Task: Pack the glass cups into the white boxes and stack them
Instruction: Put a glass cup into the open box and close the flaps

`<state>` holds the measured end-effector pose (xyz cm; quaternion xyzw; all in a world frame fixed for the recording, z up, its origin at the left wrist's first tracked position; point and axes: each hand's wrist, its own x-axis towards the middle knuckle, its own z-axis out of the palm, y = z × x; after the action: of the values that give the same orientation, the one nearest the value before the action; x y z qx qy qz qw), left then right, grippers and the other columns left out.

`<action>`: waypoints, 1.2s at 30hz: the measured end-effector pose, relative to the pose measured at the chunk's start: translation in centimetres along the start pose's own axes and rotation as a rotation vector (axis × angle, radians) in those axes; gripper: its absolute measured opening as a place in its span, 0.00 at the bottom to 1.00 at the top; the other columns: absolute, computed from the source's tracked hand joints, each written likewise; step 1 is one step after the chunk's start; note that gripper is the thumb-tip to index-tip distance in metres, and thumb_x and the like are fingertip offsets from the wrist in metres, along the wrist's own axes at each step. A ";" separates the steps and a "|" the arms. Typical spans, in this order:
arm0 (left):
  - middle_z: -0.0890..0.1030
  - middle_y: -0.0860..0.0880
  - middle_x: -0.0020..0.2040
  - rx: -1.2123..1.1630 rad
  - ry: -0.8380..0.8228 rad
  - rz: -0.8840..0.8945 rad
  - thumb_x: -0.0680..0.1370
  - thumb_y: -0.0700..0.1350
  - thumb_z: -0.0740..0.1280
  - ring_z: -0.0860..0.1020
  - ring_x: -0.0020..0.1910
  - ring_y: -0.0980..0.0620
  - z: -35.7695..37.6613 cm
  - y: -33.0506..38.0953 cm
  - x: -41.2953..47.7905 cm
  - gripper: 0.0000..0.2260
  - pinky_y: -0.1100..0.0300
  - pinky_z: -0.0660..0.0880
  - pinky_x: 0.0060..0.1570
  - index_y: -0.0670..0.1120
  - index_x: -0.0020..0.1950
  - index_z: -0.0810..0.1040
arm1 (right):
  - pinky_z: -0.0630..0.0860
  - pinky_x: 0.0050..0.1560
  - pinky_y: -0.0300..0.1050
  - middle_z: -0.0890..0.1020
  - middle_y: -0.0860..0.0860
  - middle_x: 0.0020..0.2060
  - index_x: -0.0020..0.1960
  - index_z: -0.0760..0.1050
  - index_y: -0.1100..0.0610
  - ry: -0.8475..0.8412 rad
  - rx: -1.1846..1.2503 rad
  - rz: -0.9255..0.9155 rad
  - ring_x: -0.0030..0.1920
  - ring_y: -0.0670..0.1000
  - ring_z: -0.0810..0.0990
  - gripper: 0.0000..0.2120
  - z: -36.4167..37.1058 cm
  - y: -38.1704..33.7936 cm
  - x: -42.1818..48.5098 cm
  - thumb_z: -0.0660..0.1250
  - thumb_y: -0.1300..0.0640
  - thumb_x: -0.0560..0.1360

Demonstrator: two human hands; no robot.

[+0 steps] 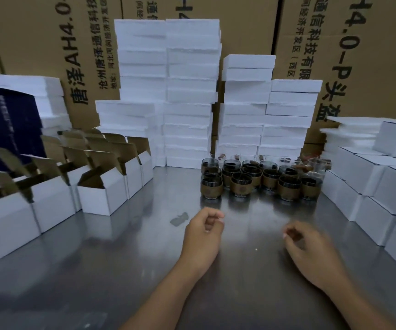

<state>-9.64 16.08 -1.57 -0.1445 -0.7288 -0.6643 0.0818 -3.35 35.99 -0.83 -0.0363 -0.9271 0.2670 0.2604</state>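
I see both hands low over the steel table [111, 263], neither touching anything. The left hand [204, 231] has its fingers loosely curled in toward the thumb and grips nothing. The right hand [311, 248] is loosely curled too, and nothing is in it. The two are apart.

The glass cups [261, 179], dark-rimmed with brown sleeves, stand upright in a tight cluster on the table beyond both hands. To my left, white boxes [101, 194] sit in rows with their flaps up. On my right, closed white boxes [370, 186] are stacked in steps. Behind the cups rise tall piles of flat white packs [189, 91], backed by brown printed cartons [247, 25]. Something dark blue [6, 122] sits at the far left, too blurred to name.
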 end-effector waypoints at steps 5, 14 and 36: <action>0.76 0.51 0.41 -0.013 0.248 -0.043 0.77 0.37 0.62 0.74 0.39 0.57 -3.7 0.3 1.3 0.08 0.77 0.67 0.30 0.51 0.46 0.75 | 0.66 0.39 0.23 0.73 0.43 0.36 0.45 0.77 0.57 -0.026 -0.034 0.009 0.38 0.39 0.71 0.04 -0.1 -0.3 -0.2 0.65 0.65 0.75; 0.74 0.51 0.45 0.319 0.643 -0.057 0.78 0.40 0.62 0.75 0.46 0.49 -16.4 -1.4 5.1 0.13 0.59 0.70 0.35 0.51 0.61 0.70 | 0.65 0.35 0.33 0.76 0.44 0.37 0.41 0.75 0.51 -0.036 -0.079 -0.012 0.37 0.41 0.73 0.08 0.8 0.8 0.3 0.68 0.63 0.73; 0.74 0.45 0.56 0.764 0.244 0.083 0.77 0.46 0.67 0.74 0.54 0.45 -15.3 1.7 5.2 0.03 0.50 0.74 0.55 0.55 0.47 0.77 | 0.65 0.34 0.33 0.77 0.47 0.36 0.40 0.76 0.54 -0.027 -0.069 0.001 0.37 0.42 0.73 0.06 1.2 0.9 0.6 0.68 0.64 0.73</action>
<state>-15.08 1.52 3.29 -0.0530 -0.9019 -0.3538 0.2422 -4.54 36.30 -1.86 -0.0419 -0.9393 0.2353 0.2463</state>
